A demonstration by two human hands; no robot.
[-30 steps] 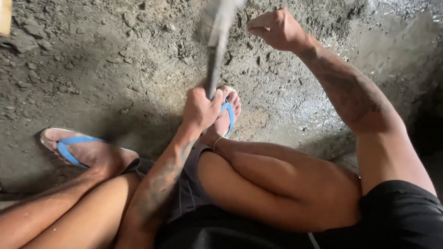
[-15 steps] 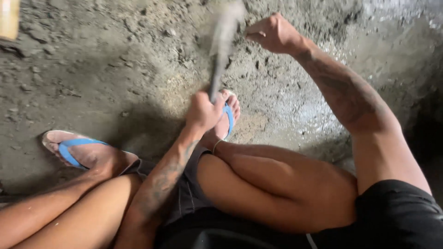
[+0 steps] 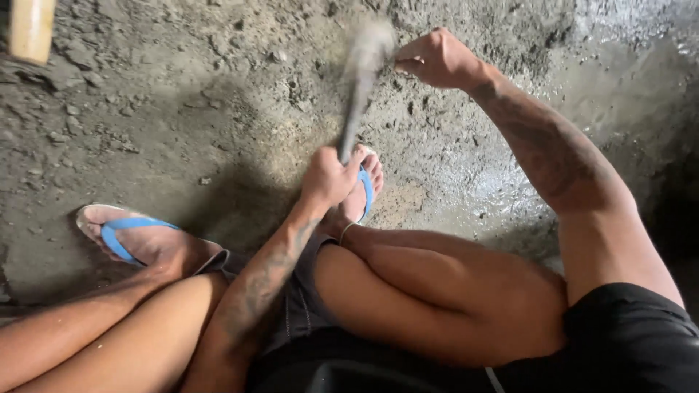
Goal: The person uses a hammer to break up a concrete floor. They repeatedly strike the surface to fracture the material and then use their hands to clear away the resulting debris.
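Above the dirt, hammer (image 3: pixel 362 80) has swung lower.

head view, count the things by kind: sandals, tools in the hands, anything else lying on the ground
blue-strapped sandals: 2, left one, right one
hammers: 1, blurred in motion, handle in the left hand
small tools: 1, pinched in the right hand, too hidden to name
wooden handles: 1, top left corner
total: 5

Our left hand (image 3: pixel 329 177) grips a dark hammer handle (image 3: pixel 352 120), its head blurred. Our right hand (image 3: pixel 435 58) is closed on something small against rough grey concrete ground (image 3: pixel 182 109). Blue flip-flops (image 3: pixel 120 233) are on our feet.
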